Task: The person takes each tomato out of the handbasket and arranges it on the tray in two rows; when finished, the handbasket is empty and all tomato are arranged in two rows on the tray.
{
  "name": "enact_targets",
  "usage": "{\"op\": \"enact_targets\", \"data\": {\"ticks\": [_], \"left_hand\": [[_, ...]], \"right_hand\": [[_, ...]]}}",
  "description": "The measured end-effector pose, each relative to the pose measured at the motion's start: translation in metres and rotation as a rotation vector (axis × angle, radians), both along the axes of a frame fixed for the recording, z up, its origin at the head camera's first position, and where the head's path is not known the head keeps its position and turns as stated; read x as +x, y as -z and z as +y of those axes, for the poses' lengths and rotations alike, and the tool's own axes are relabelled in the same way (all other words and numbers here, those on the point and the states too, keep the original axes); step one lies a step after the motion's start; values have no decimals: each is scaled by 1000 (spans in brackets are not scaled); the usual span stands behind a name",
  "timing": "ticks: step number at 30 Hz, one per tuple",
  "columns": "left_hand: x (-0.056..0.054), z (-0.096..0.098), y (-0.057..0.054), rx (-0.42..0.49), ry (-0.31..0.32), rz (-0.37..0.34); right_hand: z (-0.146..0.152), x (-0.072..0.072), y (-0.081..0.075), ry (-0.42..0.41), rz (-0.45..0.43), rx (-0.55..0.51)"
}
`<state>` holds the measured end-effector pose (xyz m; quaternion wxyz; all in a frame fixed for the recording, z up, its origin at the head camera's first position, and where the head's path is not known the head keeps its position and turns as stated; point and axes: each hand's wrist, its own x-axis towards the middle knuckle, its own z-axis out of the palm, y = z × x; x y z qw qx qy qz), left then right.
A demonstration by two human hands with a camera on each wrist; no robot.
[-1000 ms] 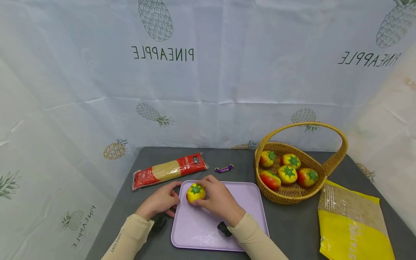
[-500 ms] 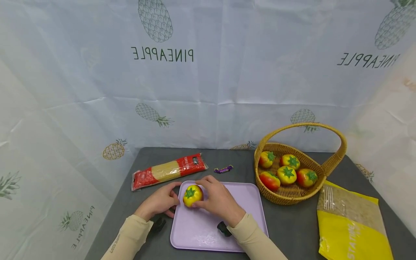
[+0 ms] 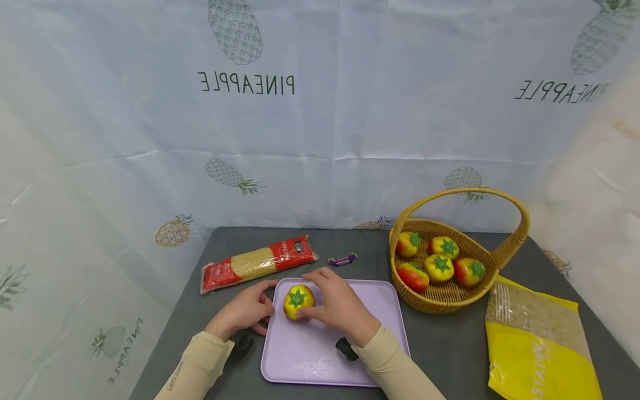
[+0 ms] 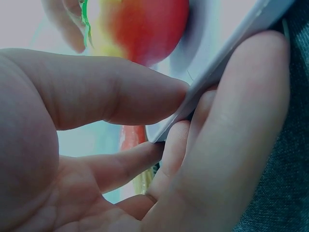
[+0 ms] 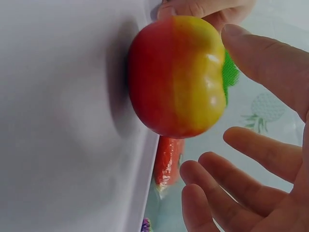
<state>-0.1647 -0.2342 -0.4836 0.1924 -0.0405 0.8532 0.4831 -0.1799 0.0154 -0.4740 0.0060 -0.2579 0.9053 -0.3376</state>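
Note:
A red and yellow tomato-like fruit (image 3: 298, 303) with a green leafy top sits on the lilac tray (image 3: 305, 350), near its far left corner. My right hand (image 3: 342, 305) is spread around it. In the right wrist view the thumb (image 5: 265, 55) is close to the fruit's leafy top, and the other fingers stand apart from the fruit. My left hand (image 3: 242, 310) pinches the tray's left edge. In the left wrist view its thumb (image 4: 140, 92) lies on the tray rim (image 4: 217, 67), with fingers beneath.
A wicker basket (image 3: 435, 303) of several similar fruits stands at the back right, its tall handle arching up. A yellow bag (image 3: 545, 355) lies beside it. Behind the tray are a red noodle packet (image 3: 257, 265) and a purple-wrapped candy (image 3: 342, 260).
The fruit first shifted left and tipped left within my right hand, and now stands upright with its leafy top facing up. My left hand keeps its place on the tray edge.

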Motion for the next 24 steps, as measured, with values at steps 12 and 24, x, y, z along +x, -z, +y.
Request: {"op": "enact_targets", "data": {"ticks": [12, 24], "left_hand": [[0, 7, 0, -5, 8, -6], [-4, 3, 2, -40, 21, -22]], "right_hand": [[47, 5, -23, 21, -10, -44], [157, 8, -47, 203, 110, 44]]}}
